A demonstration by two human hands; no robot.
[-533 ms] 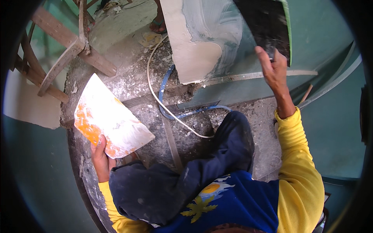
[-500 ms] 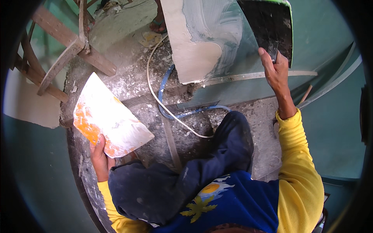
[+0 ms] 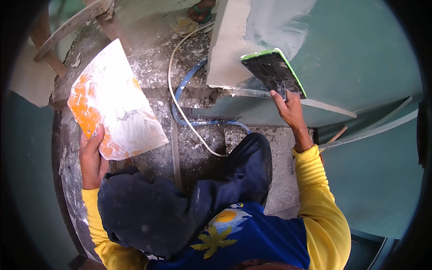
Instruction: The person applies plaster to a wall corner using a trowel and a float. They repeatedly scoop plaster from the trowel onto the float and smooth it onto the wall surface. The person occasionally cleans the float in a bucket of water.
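Observation:
My left hand [image 3: 92, 157] grips the lower edge of an orange board [image 3: 118, 105] smeared with white putty, thumb on top. A thicker ridge of putty lies across its lower part. In my right hand [image 3: 291, 112] is the handle of a plastering trowel [image 3: 270, 71] with a dark blade and a bright green edge. The trowel is over the lower part of the green wall [image 3: 355, 54], just below a patch of wet, streaky putty [image 3: 276, 24]. Whether its blade touches the wall cannot be made out.
A white cable [image 3: 171, 81] and a blue hose [image 3: 180, 94] curve over the rough, spattered floor. Wooden framing [image 3: 72, 27] stands at the far left. Another person's sandalled foot [image 3: 201, 12] shows at the top. A pale corrugated tube [image 3: 373, 130] runs along the right.
My right hand has brought the trowel down and left, from high on the wall to below the wet putty. The putty board has shifted left and up in my left hand.

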